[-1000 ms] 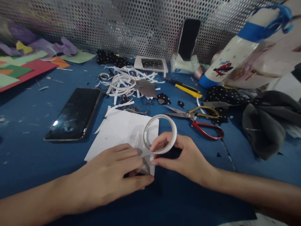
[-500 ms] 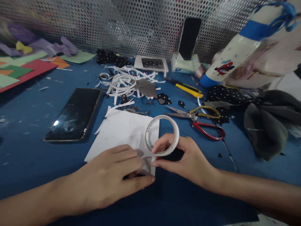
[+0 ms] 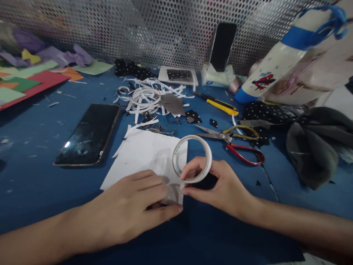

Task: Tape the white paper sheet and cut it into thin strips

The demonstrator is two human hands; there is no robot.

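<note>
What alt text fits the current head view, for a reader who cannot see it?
The right hand holds a roll of white tape at the right edge of white paper on a blue table, while the left hand lies over the paper's near side. A phone lies to the left, open scissors to the right, and white strips behind.

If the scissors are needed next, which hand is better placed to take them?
Probably the right hand: nearer the scissors, though holding the tape roll. The left hand rests on the paper.
</note>
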